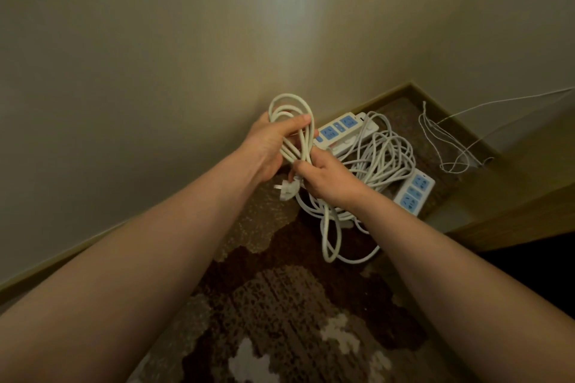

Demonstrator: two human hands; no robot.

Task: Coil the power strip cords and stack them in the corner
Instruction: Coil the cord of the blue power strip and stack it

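Cord coil (292, 121) in both hands (strip end hidden)

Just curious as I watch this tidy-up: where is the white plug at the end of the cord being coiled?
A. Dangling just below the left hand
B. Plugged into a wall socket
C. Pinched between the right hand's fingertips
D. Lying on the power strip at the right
A: the white plug hangs free under the left hand, which holds the cord loops, while the right hand grips the cord lower down.
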